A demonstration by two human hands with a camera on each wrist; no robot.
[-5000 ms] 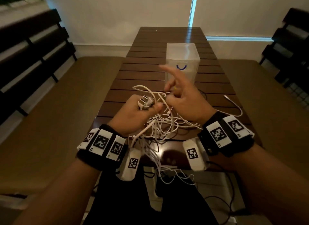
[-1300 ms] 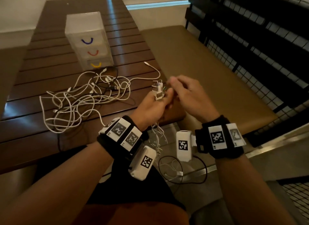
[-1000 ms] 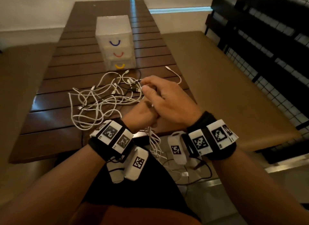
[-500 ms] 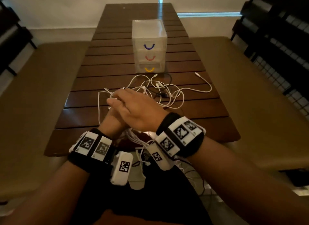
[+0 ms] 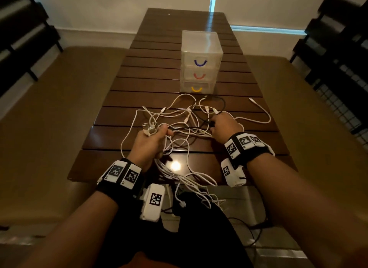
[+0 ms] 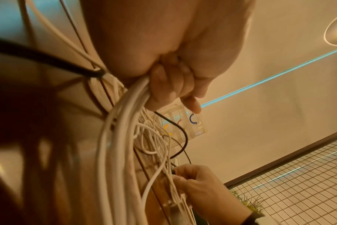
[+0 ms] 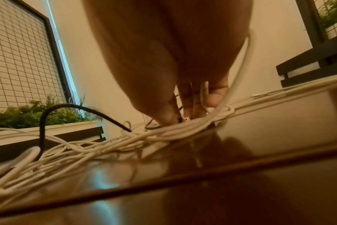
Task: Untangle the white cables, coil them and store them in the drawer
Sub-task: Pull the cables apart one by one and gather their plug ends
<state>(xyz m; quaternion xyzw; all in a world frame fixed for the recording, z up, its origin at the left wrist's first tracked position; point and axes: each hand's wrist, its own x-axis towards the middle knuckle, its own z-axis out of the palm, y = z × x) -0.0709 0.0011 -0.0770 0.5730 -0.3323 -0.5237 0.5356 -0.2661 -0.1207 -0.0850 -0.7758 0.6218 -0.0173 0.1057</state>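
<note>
A tangle of white cables [image 5: 179,116] lies on the near half of the dark slatted table [image 5: 155,72]. My left hand [image 5: 150,142] grips a bundle of them in its fist, plug ends [image 5: 149,128] sticking up; in the left wrist view the fingers [image 6: 169,91] curl round the white cables [image 6: 121,137]. My right hand [image 5: 224,126] sits on the tangle's right side and pinches strands with thumb and fingertips [image 6: 185,175]; a black cable [image 5: 220,103] crosses there. The clear three-drawer unit [image 5: 201,62] stands behind, all drawers closed.
More white cable loops [image 5: 199,188] hang off the table's near edge towards my lap. One cable end [image 5: 256,106] trails to the right. Padded benches [image 5: 59,108] flank the table, with dark slatted backs and a wire grid [image 7: 19,60] beyond.
My head has turned from the right back to the table. The right hand left the left hand and moved right onto the tangle. The left hand still holds its bundle.
</note>
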